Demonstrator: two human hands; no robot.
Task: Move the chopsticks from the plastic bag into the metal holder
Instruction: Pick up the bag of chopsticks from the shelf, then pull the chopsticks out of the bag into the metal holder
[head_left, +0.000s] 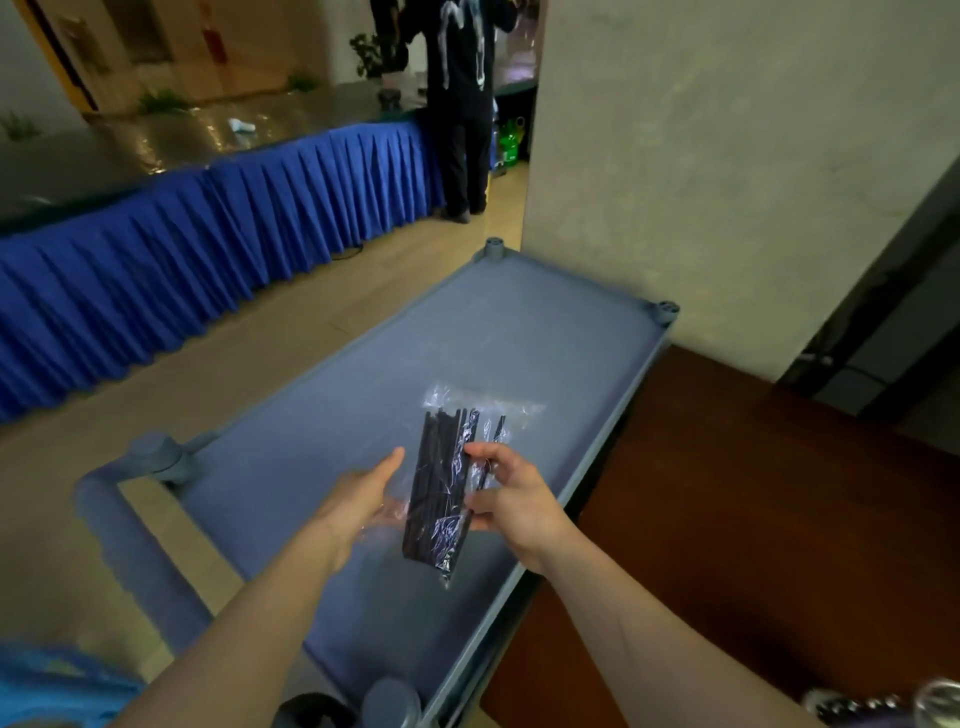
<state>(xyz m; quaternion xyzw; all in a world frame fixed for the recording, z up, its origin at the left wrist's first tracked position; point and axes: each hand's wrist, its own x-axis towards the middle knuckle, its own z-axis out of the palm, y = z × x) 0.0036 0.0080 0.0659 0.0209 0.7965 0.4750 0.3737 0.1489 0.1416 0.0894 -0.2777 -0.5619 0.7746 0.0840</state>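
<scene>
1. The chopsticks (441, 478), black, sit bundled in a clear bag (457, 415), held in the air over the grey cart (322, 415), just below frame centre.
2. The right hand (511, 493) pinches the bag's right edge, fingers curled on the plastic. The left hand (358, 493) lies under the left side with fingers nearly straight, cupping rather than gripping.
3. To do this step well, I judge: steady the bundle low and open the top, at 12 o'clock, so the sticks slide out together.
4. No metal holder is clearly in view; something shiny and blurred shows at 5 o'clock.
5. Beyond: a blue skirted table (208, 234) at 10 o'clock, a standing person (462, 104) at 12, a brown surface (753, 519) at 3.
</scene>
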